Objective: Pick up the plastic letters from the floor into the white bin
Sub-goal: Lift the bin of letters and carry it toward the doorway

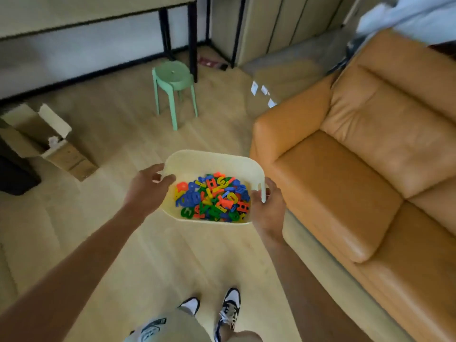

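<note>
Gripping the white bin (195, 164) of plastic letters (213, 197): left hand (148, 191), right hand (267, 211).

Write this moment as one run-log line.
white bin held above floor | plastic letters inside bin | left hand grips rim | right hand grips rim

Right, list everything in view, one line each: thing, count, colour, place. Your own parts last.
White plastic bin: one, creamy white, held above the wooden floor, centre.
Plastic letters: many, red, blue, green, yellow, piled inside the bin.
Round plastic stool: one, mint green, on the floor beyond the bin.
Leather sofa: one, orange-tan, right side.
Open cardboard box: one, brown, floor at left.
Metal table frame: one, black, top left.
Sneakers: two, white and black, bottom centre.
Left hand: one, grips the bin's left rim.
Right hand: one, grips the bin's right rim.
</note>
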Demonstrator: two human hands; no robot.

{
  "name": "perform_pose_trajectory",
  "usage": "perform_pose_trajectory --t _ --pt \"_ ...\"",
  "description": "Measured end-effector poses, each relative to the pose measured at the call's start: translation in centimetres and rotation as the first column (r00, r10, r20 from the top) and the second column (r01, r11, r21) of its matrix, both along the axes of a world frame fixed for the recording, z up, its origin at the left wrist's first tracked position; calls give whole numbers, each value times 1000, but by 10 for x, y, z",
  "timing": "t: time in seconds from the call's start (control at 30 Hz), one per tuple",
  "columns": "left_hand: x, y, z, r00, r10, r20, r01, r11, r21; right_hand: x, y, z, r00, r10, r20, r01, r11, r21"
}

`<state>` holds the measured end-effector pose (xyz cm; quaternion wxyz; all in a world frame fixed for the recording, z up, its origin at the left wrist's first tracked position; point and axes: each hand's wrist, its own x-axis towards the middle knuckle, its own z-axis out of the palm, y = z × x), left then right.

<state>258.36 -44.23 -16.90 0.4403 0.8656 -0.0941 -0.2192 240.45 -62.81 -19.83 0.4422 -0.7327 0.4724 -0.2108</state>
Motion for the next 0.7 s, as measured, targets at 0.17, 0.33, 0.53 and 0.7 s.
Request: perform_pose_trajectory --t 0.17,0.33,0.53,0.7 --pt "-1 -38 38 974 -222 48 226 969 -100 -33 2 37 963 -248 101 254 966 -47" --pt "-28 -79 64 876 -470 104 481 866 -137 -88 13 63 881 -463 97 471 877 -95" --pt "-111 -128 99 696 -715 70 714 679 -168 -190 31 92 739 -663 121 673 734 -88" --pt "-205 -160 110 483 -874 59 868 469 -163 -290 59 109 564 -818 110 826 558 -82"
